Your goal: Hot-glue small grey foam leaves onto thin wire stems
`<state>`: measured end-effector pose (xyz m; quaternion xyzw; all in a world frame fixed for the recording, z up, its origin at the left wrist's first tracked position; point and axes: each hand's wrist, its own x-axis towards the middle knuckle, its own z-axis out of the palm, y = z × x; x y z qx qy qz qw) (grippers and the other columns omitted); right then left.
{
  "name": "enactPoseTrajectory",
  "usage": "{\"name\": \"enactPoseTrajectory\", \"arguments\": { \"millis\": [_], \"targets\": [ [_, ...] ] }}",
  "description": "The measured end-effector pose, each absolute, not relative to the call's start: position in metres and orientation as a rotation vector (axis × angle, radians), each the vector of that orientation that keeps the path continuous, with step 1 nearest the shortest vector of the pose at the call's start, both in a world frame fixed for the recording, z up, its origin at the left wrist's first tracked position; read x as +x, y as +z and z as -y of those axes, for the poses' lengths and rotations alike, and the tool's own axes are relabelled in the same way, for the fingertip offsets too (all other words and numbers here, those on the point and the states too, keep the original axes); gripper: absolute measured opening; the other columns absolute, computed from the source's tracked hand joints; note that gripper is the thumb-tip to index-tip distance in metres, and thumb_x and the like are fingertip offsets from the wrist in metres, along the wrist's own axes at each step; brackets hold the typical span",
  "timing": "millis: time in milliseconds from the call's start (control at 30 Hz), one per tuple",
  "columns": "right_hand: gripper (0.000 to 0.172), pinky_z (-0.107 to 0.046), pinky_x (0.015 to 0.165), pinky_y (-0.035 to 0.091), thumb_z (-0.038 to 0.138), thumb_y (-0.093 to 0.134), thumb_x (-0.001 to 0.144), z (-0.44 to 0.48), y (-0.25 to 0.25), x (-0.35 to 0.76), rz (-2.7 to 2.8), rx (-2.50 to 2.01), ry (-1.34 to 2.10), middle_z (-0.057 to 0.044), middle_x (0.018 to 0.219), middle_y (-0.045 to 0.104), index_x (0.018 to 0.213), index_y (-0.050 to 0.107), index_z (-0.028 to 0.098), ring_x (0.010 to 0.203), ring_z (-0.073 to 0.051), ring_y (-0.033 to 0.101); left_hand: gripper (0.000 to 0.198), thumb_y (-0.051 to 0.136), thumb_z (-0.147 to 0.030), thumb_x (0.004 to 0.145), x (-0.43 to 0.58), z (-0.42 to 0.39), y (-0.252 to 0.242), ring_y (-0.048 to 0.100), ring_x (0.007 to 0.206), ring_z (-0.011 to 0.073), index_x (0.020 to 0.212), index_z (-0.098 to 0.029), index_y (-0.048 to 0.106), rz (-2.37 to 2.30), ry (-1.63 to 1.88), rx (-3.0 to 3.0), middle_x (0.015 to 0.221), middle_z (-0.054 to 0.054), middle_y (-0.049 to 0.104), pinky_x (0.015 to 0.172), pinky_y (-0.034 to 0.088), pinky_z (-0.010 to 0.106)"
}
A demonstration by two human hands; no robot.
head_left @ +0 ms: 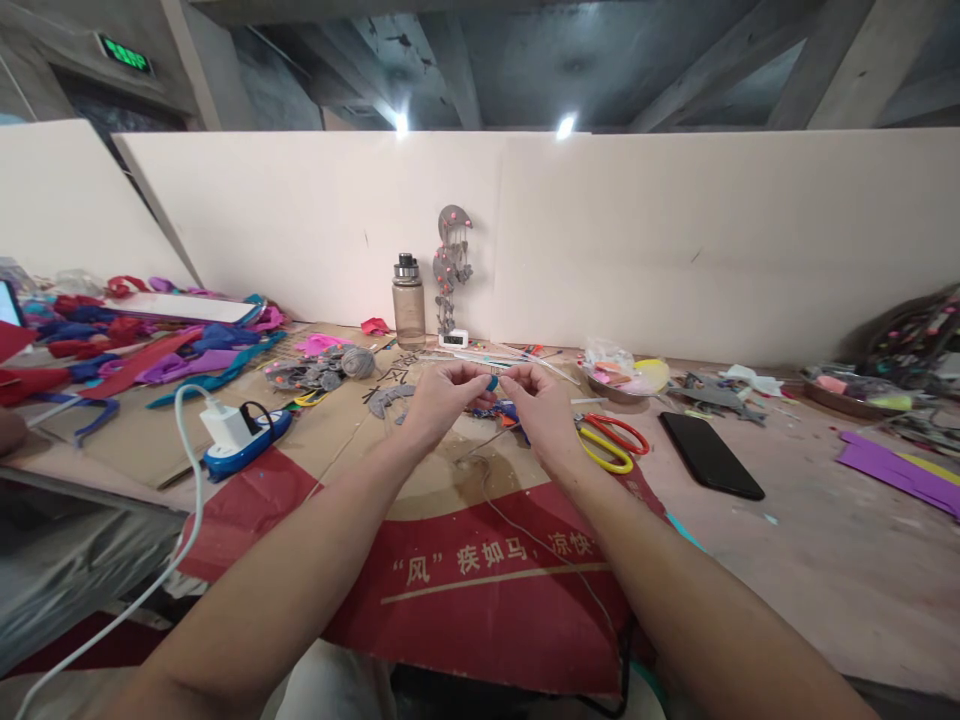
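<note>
My left hand (448, 402) and my right hand (538, 400) meet over a flattened cardboard sheet (480, 610), fingers closed in a pinch. A small teal piece (492, 383) shows at the left fingertips; its kind is unclear. What the right fingers pinch is hidden. Below the hands a thin grey yarn (495, 490) trails down over the cardboard. Red-handled scissors (628, 432) and yellow-handled scissors (611, 455) lie beside my right wrist. Left of my left hand lies a grey felt cutout (391, 400).
A bottle (409, 310) and a grey moon-shaped hanging ornament (454, 265) stand by the white partition (675, 230). A power strip (247, 445) with a white cable and colored fabric strips (172, 350) lie left. A phone (710, 455) and a bowl (626, 385) lie right.
</note>
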<state>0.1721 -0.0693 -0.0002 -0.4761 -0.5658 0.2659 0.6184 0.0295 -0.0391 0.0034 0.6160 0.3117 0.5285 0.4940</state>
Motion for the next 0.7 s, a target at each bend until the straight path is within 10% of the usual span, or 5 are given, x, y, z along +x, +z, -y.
{"name": "enactPoseTrajectory", "arguments": {
  "millis": [700],
  "targets": [
    [0.021,-0.026,0.056,0.035,0.040,0.063,0.075,0.082,0.009,0.166,1.346,-1.181,0.528,0.002,0.063,0.055,0.071,0.060,0.019,0.058,-0.013,0.045,0.021,0.073,-0.031,0.070,0.030,0.042,0.004,0.068,0.059,0.0146,0.074,-0.014,0.062,-0.711,1.316,1.456,0.064,0.001,0.067,0.062,0.058,0.029]
  ]
}}
